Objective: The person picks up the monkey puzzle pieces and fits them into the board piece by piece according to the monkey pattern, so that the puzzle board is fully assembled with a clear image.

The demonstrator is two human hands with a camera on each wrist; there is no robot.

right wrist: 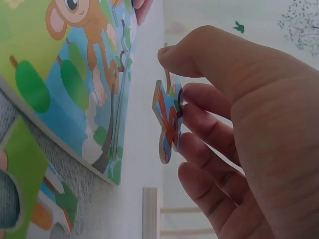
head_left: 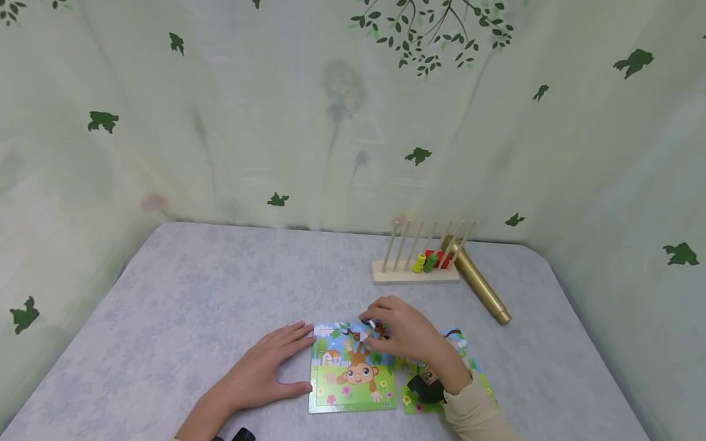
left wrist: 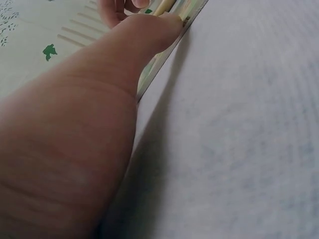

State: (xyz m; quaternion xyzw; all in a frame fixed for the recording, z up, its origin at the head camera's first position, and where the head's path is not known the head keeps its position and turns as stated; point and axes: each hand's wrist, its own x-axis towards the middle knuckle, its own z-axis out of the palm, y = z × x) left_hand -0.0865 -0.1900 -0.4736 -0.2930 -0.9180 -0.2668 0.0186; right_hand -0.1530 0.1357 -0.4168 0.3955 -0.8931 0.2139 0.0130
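A square monkey puzzle board (head_left: 361, 392) lies flat on the table in front of me. My left hand (head_left: 261, 367) rests at its left edge, fingers extended and thumb against the lower side. Above the board's upper right corner, my right hand (head_left: 405, 331) pinches a jigsaw puzzle piece (right wrist: 170, 117) between thumb and fingers. The right wrist view shows that piece held on edge, off the board, with blue and orange-brown print. Loose puzzle pieces (head_left: 409, 401) lie to the right of the board, partly hidden under my right forearm.
Behind the board stands a wooden peg rack (head_left: 416, 277) with yellow, green and red pieces on its pegs. A gold tube (head_left: 481, 285) lies slanted beside it. A leaf-printed curtain (head_left: 248, 122) hangs along the back of the grey table (head_left: 193, 294).
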